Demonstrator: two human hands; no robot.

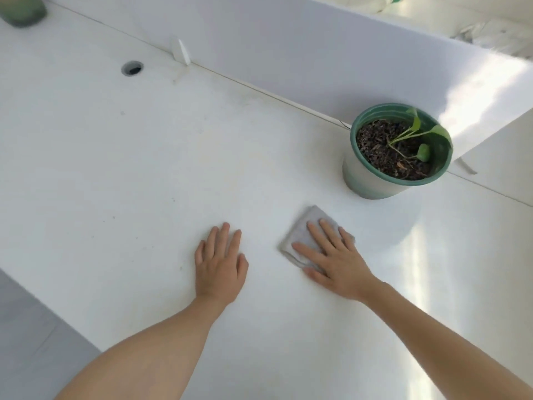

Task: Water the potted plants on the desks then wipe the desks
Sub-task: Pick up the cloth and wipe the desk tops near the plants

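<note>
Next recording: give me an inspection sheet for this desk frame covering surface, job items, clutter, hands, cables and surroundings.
Surface: white desk, a few small dark specks on its left half, sun glare at right.
Job's things: grey folded cloth flat on the desk; green potted plant upright near the partition, apart from the cloth, soil looks dark.
Clutter: blurred green object at the far left corner, cannot tell what it is.
Hands: left hand flat on bare desk, empty; right hand pressed flat on the cloth, fingers spread.
Cables: nothing seen; cable hole has none through it.
Surroundings: white partition behind the desk; grey floor at lower left.
</note>
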